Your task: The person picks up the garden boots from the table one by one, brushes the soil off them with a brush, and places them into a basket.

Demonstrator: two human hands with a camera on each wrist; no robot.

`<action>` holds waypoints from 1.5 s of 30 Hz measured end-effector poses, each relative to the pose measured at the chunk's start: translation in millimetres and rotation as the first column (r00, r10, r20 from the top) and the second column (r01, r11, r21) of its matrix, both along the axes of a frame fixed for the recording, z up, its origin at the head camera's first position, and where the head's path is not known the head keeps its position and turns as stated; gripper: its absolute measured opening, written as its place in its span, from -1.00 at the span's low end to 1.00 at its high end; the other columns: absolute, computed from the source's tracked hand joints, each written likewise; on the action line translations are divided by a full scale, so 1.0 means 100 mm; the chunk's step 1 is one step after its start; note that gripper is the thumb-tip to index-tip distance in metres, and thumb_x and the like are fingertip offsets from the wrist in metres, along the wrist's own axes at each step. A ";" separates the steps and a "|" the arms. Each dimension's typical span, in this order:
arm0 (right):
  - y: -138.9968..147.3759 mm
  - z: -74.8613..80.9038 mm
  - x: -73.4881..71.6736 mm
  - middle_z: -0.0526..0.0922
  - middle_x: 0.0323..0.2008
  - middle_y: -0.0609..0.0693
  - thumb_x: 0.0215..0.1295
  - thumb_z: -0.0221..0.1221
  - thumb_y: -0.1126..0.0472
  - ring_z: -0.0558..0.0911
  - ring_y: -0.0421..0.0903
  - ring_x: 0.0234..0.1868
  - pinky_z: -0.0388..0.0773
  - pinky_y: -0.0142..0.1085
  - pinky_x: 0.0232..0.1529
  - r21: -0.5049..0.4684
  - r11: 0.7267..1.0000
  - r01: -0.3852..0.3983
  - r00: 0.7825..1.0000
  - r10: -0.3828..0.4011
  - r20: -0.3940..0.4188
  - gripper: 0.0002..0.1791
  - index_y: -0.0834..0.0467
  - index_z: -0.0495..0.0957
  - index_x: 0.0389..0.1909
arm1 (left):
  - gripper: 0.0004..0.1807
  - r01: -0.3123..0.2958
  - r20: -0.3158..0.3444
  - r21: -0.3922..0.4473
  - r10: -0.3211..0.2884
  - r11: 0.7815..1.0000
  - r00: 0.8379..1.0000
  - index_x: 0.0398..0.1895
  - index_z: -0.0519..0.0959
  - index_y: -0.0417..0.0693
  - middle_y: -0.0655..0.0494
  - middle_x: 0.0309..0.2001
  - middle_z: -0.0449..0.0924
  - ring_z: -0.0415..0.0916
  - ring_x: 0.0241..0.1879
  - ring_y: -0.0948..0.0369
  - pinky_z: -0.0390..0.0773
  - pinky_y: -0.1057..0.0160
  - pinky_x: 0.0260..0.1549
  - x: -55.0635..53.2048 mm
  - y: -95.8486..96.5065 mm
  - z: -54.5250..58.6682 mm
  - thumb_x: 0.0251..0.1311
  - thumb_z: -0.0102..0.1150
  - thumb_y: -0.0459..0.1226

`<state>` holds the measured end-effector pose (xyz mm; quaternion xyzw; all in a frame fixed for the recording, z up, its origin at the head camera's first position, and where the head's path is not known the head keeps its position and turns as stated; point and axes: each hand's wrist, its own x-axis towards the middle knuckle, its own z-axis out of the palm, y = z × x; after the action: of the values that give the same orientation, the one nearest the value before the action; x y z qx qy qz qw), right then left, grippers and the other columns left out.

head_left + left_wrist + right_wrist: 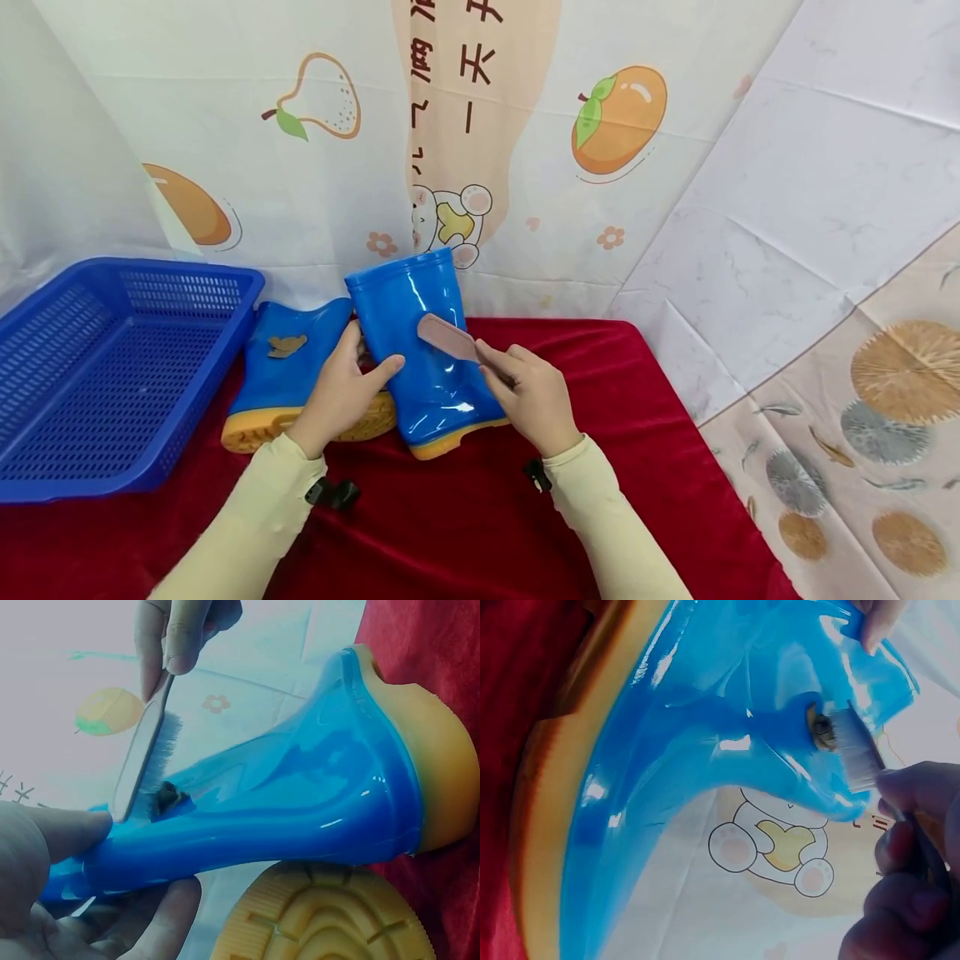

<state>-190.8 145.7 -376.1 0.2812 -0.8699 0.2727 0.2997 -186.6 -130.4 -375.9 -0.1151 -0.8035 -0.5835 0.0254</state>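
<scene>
Left hand grips one boot, right hand a brush — second boot, partly hidden, beside a basket.

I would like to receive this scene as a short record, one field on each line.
Left hand: holds the tilted blue boot by its shaft
Right hand: grips the brush
Bristles: at a dark patch on the held boot's shaft
Second boot: left of the first, brown patch on it, yellow sole toward the person
Basket: blue, far left
Cloth: red, under the boots
</scene>
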 end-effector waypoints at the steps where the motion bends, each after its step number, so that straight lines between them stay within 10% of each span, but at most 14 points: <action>1: 0.01 0.00 0.00 0.43 -0.57 -0.16 0.22 0.46 0.29 0.26 -0.29 -0.58 0.26 -0.42 -0.64 -0.001 1.000 0.009 1.000 -0.009 0.007 -0.52 0.03 0.70 0.19 | -0.09 -0.005 0.004 0.004 0.005 1.000 1.000 0.67 -0.16 -0.08 -0.24 0.55 0.19 0.28 0.45 -0.27 0.43 -0.32 0.26 0.00 -0.01 0.00 0.51 0.16 -0.09; 16: 0.02 0.00 -0.01 0.42 -0.55 -0.15 0.25 0.45 0.27 0.28 -0.28 -0.57 0.27 -0.43 -0.61 0.019 0.999 -0.040 0.999 0.040 -0.002 -0.52 0.05 0.70 0.21 | -0.14 -0.019 0.032 -0.013 0.020 1.000 0.999 0.62 -0.06 -0.12 -0.25 0.50 0.25 0.37 0.38 -0.26 0.50 -0.29 0.20 -0.03 -0.02 -0.02 0.50 0.17 -0.04; 29: 0.11 0.01 -0.02 0.46 -0.59 -0.17 0.30 0.40 0.23 0.31 -0.27 -0.60 0.33 -0.39 -0.66 0.073 0.991 0.108 0.982 -0.118 0.146 -0.60 0.03 0.72 0.17 | -0.14 -0.042 0.059 -0.019 0.043 0.999 0.997 0.62 -0.08 -0.18 -0.33 0.50 0.21 0.36 0.38 -0.31 0.48 -0.31 0.22 -0.05 -0.07 -0.04 0.51 0.15 -0.04; 39: 0.14 0.07 -0.03 0.74 -0.38 -0.03 0.29 0.38 0.19 0.52 -0.18 -0.53 0.56 -0.27 -0.53 -0.040 0.983 0.180 0.982 -0.178 0.058 -0.67 0.12 0.76 0.06 | -0.13 -0.029 0.042 -0.018 0.030 0.999 0.999 0.63 -0.09 -0.14 -0.31 0.51 0.20 0.36 0.39 -0.30 0.50 -0.30 0.20 -0.03 -0.07 -0.02 0.51 0.15 -0.04; 45: 0.11 0.06 -0.02 0.54 -0.57 -0.08 0.31 0.34 0.16 0.39 -0.19 -0.60 0.40 -0.31 -0.62 -0.191 0.971 0.145 0.989 -0.139 0.047 -0.87 0.13 0.67 -0.21 | -0.13 -0.003 -0.013 -0.010 0.003 1.000 1.000 0.65 -0.09 -0.10 -0.23 0.54 0.19 0.27 0.46 -0.24 0.44 -0.30 0.27 -0.04 -0.03 -0.04 0.50 0.17 -0.11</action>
<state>-193.1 156.6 -369.6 0.1831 -0.8618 0.3389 0.3301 -190.7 -132.9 -379.9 -0.1176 -0.8064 -0.5788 0.0309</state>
